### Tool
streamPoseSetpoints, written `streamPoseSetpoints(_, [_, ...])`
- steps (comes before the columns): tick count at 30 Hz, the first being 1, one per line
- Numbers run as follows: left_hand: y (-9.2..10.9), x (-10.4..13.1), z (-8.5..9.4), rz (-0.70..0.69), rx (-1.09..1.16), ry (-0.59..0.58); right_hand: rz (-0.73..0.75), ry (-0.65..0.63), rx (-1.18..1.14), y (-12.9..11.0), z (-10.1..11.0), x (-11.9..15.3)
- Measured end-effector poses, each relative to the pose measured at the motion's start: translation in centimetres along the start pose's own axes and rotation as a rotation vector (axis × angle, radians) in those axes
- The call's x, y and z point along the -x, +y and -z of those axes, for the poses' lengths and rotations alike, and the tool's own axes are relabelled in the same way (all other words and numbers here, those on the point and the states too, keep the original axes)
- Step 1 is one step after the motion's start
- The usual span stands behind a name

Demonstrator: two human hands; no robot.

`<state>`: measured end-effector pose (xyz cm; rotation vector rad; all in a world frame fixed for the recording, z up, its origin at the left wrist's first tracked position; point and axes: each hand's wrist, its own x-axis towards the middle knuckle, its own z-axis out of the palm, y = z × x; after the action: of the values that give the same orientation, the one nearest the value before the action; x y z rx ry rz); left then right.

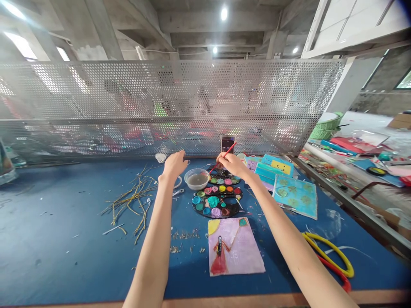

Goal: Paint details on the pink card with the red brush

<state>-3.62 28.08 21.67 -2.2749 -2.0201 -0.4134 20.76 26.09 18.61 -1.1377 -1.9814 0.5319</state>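
Observation:
My right hand (231, 164) pinches a red paintbrush (228, 150), its tip slanting down to the right rim of a clear plastic bowl (196, 179) of greyish water. Left of the bowl, my left hand (175, 164) is held with its fingers curled down and away from me; what they hold, if anything, is hidden. Crumpled white tissue (160, 158) lies beside it. Two black paint palettes with wells of many colours, a nearer one (194, 204) and a farther one (239, 175), lie between my arms. Closer to me is a pinkish painting (245, 252) with a red-dressed figure.
Thin twigs (130, 194) are scattered at left on the blue table (73, 256). To the right lie blue painted pictures (297, 194) and yellow-handled scissors or loops (337, 252). A phone showing a timer (227, 140) leans against the perforated metal screen (160, 98).

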Motion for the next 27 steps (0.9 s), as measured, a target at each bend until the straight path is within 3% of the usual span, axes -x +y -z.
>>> streamPoseSetpoints(6, [-0.1, -0.2, -0.3, 0.001, -0.032, -0.086, 0.006, 0.006, 0.000, -0.1, -0.2, 0.0])
streamPoseSetpoints(18, [-1.2, -0.4, -1.7, 0.043, -0.061, -0.435, -0.012, -0.005, -0.019, -0.1, 0.0, 0.0])
streamPoseSetpoints(23, [-1.4, -0.7, -1.9, 0.050, -0.056, -0.472, -0.026, 0.035, -0.011, -0.2, 0.2, 0.0])
streamPoseSetpoints(27, [-1.4, -0.9, -2.1, 0.047, -0.058, -0.487, -0.015, -0.005, -0.019, -0.4, 0.1, 0.1])
